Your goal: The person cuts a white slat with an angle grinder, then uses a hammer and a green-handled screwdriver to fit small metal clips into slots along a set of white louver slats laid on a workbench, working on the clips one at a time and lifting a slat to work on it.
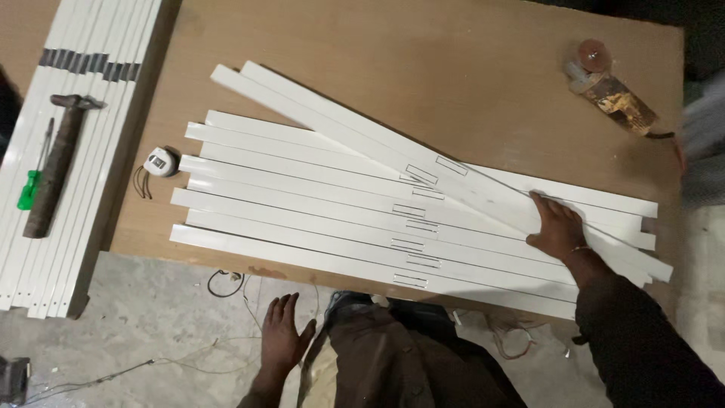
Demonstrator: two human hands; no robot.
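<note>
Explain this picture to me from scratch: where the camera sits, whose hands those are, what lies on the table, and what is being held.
The single picture comes from a camera worn on a person's head, looking down at their own two bare hands; no machine is involved. The right hand lies flat on a spread of long flat white strips that cover a brown wooden tabletop; two strips lie slanted across the rest. Its fingers are spread, so it presses rather than closes a grip. The left hand hangs open below the table edge, over the grey floor, holding nothing. Beside the strips sits a small white tape measure. At the far right corner is a worn brown power tool with a round disc. On the left, a second stack of white strips carries a rusty hammer and a green-handled screwdriver.
</note>
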